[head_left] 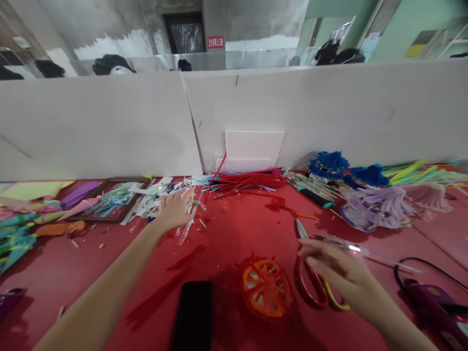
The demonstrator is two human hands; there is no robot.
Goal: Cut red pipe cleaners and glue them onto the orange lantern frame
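Observation:
My left hand (174, 210) reaches out at the left with its fingers spread. It rests on or just over paper and foam scraps (155, 197), beside a clear plastic strip (189, 225). At the right, my right hand (334, 265) has its thumb and fingers closed around the middle of scissors (310, 287) with red and yellow handles. The blades point away from me, and the palm hides part of the grip. Between my arms sits a round orange-and-red wheel-like craft piece (267, 288) with spokes and a fuzzy rim.
A black phone (193, 314) lies in front. Red pipe cleaners (248, 181) are heaped by the white partition (310, 107). Blue tasselled pieces (329, 165) and lilac ones (380, 207) lie at right, above a purple glue gun (435, 307). A brown frame (120, 217) stands left.

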